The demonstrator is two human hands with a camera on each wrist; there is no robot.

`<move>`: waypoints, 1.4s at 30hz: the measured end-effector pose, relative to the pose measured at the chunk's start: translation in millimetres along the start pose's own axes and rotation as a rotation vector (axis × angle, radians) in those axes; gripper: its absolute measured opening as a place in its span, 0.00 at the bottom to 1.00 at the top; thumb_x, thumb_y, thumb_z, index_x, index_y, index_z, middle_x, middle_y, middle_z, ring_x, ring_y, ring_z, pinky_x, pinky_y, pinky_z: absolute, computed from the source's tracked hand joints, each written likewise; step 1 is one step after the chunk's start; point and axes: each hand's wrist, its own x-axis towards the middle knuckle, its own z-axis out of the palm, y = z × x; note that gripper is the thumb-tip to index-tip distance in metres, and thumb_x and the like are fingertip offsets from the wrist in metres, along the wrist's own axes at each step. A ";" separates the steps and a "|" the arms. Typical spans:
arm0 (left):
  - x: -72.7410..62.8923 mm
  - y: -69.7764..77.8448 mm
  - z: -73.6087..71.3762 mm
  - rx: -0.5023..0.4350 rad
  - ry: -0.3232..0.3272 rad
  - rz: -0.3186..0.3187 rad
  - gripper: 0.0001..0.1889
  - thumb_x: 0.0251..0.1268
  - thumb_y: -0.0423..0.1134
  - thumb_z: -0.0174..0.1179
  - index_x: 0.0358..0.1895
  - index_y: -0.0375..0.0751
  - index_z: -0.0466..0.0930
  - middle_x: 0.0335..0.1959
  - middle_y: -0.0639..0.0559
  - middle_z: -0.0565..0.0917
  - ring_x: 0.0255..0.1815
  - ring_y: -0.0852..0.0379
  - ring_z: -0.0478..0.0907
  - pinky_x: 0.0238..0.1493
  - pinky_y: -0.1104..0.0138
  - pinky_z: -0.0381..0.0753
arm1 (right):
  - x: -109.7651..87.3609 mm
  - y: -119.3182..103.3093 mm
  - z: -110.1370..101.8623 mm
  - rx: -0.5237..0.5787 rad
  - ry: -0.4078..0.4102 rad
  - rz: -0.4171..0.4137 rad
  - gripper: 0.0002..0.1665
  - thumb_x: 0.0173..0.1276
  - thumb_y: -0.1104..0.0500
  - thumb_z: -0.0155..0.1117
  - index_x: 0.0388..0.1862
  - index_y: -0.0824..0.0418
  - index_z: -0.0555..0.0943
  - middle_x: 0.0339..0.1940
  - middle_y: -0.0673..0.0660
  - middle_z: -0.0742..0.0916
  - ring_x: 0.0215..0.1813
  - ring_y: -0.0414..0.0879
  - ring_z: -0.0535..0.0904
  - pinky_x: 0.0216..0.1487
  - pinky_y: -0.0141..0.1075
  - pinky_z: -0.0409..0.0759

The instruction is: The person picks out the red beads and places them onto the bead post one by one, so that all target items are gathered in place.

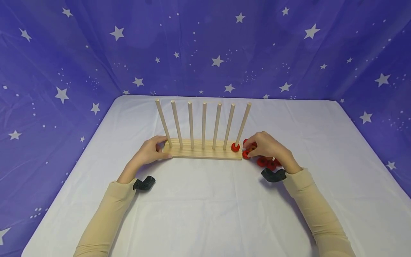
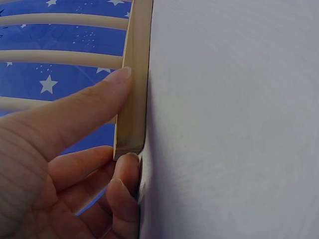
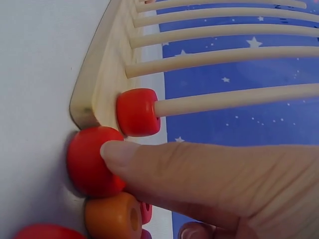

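A light wooden base (image 1: 205, 154) with a row of several upright pegs stands on the table. My left hand (image 1: 151, 150) grips its left end, thumb (image 2: 107, 94) along the front edge and fingertips at the end face. One red bead (image 1: 235, 147) sits at the foot of the rightmost peg. Beside the base's right end, my right hand (image 1: 265, 145) pinches another red bead (image 3: 88, 162), its thumb (image 3: 124, 155) pressed on the bead's side; the fingers opposite are mostly hidden. This bead rests low, right at the base's corner.
An orange bead (image 3: 112, 216) lies just beside the pinched one. More red beads (image 1: 271, 164) are gathered under and in front of the right hand. White cloth (image 1: 205, 207) covers the table, and a blue star-patterned curtain (image 1: 192, 46) hangs behind.
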 end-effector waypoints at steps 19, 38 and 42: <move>-0.2 -0.8 0.8 -0.014 -0.008 -0.008 0.36 0.47 0.38 0.71 0.62 0.32 0.69 0.50 0.37 0.76 0.26 0.58 0.70 0.27 0.71 0.70 | 1.6 -3.0 5.7 -0.046 -0.043 0.008 0.16 0.48 0.60 0.75 0.39 0.60 0.87 0.40 0.57 0.89 0.39 0.46 0.76 0.44 0.40 0.76; 1.6 -4.1 1.8 -0.003 -0.004 -0.005 0.36 0.47 0.39 0.72 0.62 0.32 0.69 0.48 0.38 0.77 0.27 0.58 0.70 0.28 0.70 0.70 | -3.1 -3.9 -1.7 -0.076 0.064 -0.051 0.16 0.49 0.62 0.73 0.40 0.62 0.87 0.33 0.56 0.89 0.32 0.44 0.74 0.34 0.32 0.71; 2.0 -3.8 1.6 0.003 -0.002 -0.002 0.36 0.47 0.39 0.72 0.62 0.32 0.70 0.49 0.38 0.77 0.27 0.58 0.70 0.28 0.70 0.70 | -5.6 -5.5 -4.1 -0.080 0.114 -0.059 0.17 0.49 0.60 0.73 0.40 0.62 0.87 0.35 0.59 0.89 0.30 0.44 0.74 0.31 0.32 0.69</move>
